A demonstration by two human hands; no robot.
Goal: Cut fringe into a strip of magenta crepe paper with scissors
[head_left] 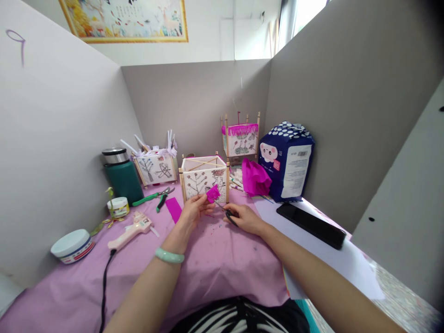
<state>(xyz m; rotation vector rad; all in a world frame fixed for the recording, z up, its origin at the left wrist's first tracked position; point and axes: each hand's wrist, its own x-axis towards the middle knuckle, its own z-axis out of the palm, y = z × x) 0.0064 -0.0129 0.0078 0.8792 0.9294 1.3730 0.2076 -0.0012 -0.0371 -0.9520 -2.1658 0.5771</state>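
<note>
My left hand [196,209] pinches a small piece of magenta crepe paper [212,193] whose edge looks cut into a fringe. From the right, my right hand [244,218] grips a pair of scissors [230,216] with dark handles, the blades pointing at the paper's lower edge. Whether the blades are touching the paper is hard to make out. Just behind both hands stands a box-shaped paper lantern [204,178] with wooden corner sticks and drawn plants on its white side. A flat magenta strip [173,209] lies left of my left hand.
Left: glue gun [133,231], green-handled pliers [152,196], green flask [123,175], white bowl [72,245], small jar [118,206]. Behind: a decorated box [157,167], a fringed lantern [242,141], crumpled magenta paper [255,178]. Right: blue package [286,162], phone [310,225] on white paper [333,268]. Grey partitions enclose the table.
</note>
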